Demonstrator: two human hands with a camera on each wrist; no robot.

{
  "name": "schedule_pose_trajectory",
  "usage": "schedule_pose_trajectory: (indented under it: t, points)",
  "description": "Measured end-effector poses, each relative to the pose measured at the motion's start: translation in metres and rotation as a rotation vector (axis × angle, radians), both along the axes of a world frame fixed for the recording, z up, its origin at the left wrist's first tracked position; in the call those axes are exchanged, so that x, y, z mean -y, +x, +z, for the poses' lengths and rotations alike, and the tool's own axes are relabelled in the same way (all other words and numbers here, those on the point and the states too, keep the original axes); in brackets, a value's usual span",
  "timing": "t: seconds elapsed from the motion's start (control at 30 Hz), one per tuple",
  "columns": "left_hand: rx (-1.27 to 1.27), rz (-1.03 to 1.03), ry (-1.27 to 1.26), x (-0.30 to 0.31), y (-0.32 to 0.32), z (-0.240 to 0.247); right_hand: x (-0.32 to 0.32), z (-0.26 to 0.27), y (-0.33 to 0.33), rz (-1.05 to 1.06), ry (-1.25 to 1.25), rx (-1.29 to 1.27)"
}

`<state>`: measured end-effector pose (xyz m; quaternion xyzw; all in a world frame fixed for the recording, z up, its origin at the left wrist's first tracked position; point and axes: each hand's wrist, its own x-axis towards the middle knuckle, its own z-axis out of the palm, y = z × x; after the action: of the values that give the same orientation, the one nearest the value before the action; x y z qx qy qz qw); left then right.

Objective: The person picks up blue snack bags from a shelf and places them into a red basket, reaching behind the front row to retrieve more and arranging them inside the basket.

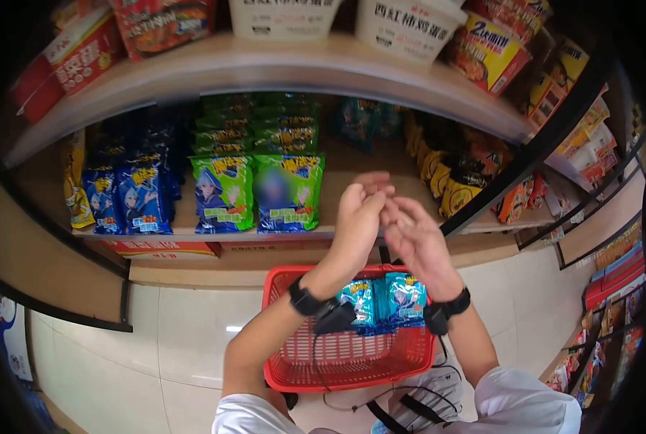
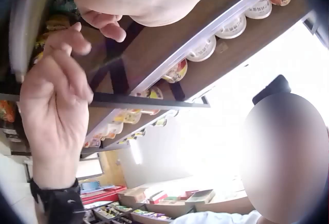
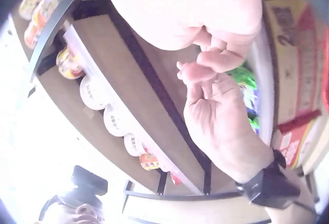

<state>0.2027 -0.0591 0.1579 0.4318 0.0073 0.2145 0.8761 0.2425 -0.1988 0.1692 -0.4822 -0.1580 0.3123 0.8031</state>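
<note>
Both bare hands are raised side by side in front of the snack shelf, above a red shopping basket (image 1: 352, 359). The left hand (image 1: 359, 228) has loosely bent fingers and holds nothing. Beside it, the right hand (image 1: 420, 242) is turned palm up, also without anything in it. Their fingertips come together and overlap in the head view. In the left wrist view the right hand (image 2: 56, 105) shows half-curled fingers; in the right wrist view the left hand (image 3: 221, 121) meets the other hand's fingers. Shiny teal snack packets (image 1: 406, 300) lie in the basket's far right part, below the wrists.
Green packets (image 1: 290, 199) stand in rows on the lower shelf, with blue packets (image 1: 143, 195) to their left. Yellow-and-black packets (image 1: 462, 189) sit at right by a dark post (image 1: 514, 163). Noodle bowls (image 1: 410, 32) line the shelf above. Dark cables (image 1: 341, 409) hang near the basket.
</note>
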Motion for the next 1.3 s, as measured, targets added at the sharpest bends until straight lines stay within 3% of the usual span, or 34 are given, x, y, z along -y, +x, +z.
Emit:
schedule_pose_trajectory:
  t: [0.07, 0.17, 0.23, 0.33, 0.37, 0.57, 0.63, 0.73, 0.8, 0.87, 0.97, 1.2, 1.27, 1.3]
  points:
    - [-0.018, 0.1, 0.025, -0.007, 0.031, 0.018, -0.022, 0.007, 0.032, -0.146, 0.034, 0.115]
    - [-0.001, 0.281, 0.084, -0.024, 0.1, 0.003, -0.039, -0.003, 0.083, -0.252, -0.042, 0.258]
    - [0.004, 0.408, 0.18, -0.04, 0.136, -0.009, -0.046, -0.011, 0.108, -0.273, -0.153, 0.169]
    - [-0.203, 0.518, 0.419, -0.066, 0.189, -0.032, -0.059, -0.021, 0.134, -0.295, -0.249, 0.113]
    - [-0.193, 0.448, 0.42, -0.074, 0.194, -0.036, -0.061, -0.026, 0.139, -0.303, -0.27, 0.102]
    - [-0.173, 0.624, 0.642, -0.094, 0.253, -0.086, -0.11, -0.053, 0.213, -0.413, -0.185, 0.126]
    - [-0.039, 0.646, 0.508, -0.096, 0.272, -0.1, -0.116, -0.07, 0.242, -0.359, -0.153, 0.642]
    - [0.069, 0.609, 0.411, -0.098, 0.277, -0.107, -0.111, -0.072, 0.246, -0.339, -0.182, 0.972]
    - [0.107, 0.517, 0.362, -0.098, 0.262, -0.092, -0.113, -0.062, 0.241, -0.343, -0.223, 0.893]
    - [0.076, 0.558, 0.337, -0.093, 0.266, -0.094, -0.117, -0.054, 0.238, -0.334, -0.26, 0.66]
    - [0.091, 0.51, 0.236, -0.097, 0.272, -0.093, -0.118, -0.05, 0.238, -0.297, -0.396, 0.614]
    - [-0.127, 0.789, 0.489, -0.098, 0.302, -0.104, -0.118, -0.052, 0.24, -0.268, -0.379, 0.663]
    - [-0.113, 0.636, 0.343, -0.1, 0.293, -0.106, -0.114, -0.05, 0.232, -0.26, -0.373, 0.68]
    - [-0.125, 0.68, 0.431, -0.095, 0.29, -0.107, -0.108, -0.047, 0.229, -0.304, -0.532, 0.776]
